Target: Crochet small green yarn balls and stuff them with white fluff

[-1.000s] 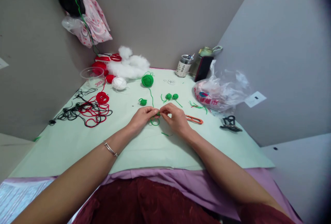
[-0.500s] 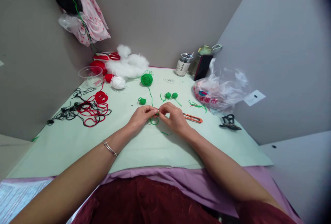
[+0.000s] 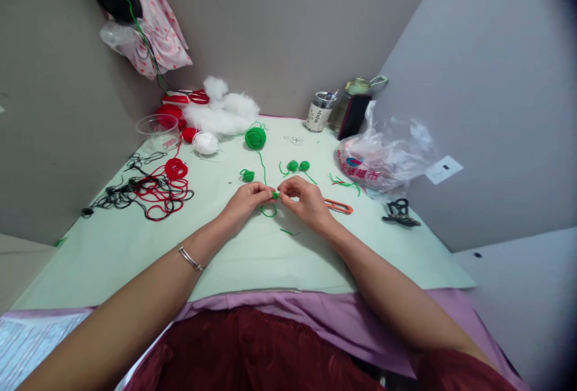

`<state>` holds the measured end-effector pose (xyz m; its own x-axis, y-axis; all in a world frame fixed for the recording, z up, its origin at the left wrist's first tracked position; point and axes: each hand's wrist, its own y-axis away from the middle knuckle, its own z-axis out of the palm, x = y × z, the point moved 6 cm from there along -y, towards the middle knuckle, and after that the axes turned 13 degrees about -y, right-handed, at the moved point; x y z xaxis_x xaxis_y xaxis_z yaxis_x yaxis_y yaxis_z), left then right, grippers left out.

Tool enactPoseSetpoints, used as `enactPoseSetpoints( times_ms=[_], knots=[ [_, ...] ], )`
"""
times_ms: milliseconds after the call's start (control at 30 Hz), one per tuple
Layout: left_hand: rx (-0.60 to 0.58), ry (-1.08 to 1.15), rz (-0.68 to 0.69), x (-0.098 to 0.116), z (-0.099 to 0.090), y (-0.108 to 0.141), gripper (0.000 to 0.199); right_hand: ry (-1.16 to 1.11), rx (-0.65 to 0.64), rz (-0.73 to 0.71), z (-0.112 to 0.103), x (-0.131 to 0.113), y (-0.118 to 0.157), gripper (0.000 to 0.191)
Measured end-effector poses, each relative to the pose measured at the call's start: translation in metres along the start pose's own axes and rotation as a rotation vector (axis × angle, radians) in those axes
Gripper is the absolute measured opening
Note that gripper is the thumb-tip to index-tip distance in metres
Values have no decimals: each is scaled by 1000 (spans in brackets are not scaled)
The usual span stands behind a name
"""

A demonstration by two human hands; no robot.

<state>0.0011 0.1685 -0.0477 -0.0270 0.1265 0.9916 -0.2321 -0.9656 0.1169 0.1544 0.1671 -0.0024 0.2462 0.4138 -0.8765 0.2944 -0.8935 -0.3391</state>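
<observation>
My left hand (image 3: 249, 201) pinches a small green yarn piece (image 3: 274, 196) between thumb and fingertips. Close against its right side, my right hand (image 3: 303, 200) has thumb and finger pinched together; whatever lies between those tips is too small to make out. A loop of green yarn (image 3: 269, 211) hangs below the piece. From the left fingers a strand runs back to the green yarn ball (image 3: 255, 138). Behind my right hand an orange-handled tool (image 3: 339, 206) lies partly hidden. A short green yarn scrap (image 3: 287, 231) rests nearer me.
Small green balls (image 3: 293, 166) and a green bundle (image 3: 247, 175) lie beyond my hands. Tangled black and red yarn (image 3: 148, 192), white stuffing (image 3: 225, 111) and a clear tub (image 3: 157, 132) are left. On the right stand a pen cup (image 3: 318, 112), plastic bag (image 3: 374, 159) and black claw clip (image 3: 400, 213).
My right hand has shifted slightly right, its fingertips now a little apart from the left ones. More of the green piece shows between them.
</observation>
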Motion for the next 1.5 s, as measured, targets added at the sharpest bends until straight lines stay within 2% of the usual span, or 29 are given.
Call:
enactPoseSetpoints(
  times_ms=[267, 533, 733, 967, 1500],
  knots=[
    [56, 38, 27, -1, -3, 0, 23, -27, 13, 71, -1, 1, 0, 3],
    [67, 18, 48, 2, -2, 0, 26, -59, -40, 45, 1, -4, 0, 11],
    [77, -44, 64, 7, -1, 3, 21, -51, 0, 38, 1, 0, 0, 11],
    [84, 4, 55, 5, -4, 1, 24, -55, 12, 57, 0, 5, -2, 14],
    [16, 32, 57, 1, 0, -1, 30, 35, 8, 3, 2, 2, -1, 8]
  ],
)
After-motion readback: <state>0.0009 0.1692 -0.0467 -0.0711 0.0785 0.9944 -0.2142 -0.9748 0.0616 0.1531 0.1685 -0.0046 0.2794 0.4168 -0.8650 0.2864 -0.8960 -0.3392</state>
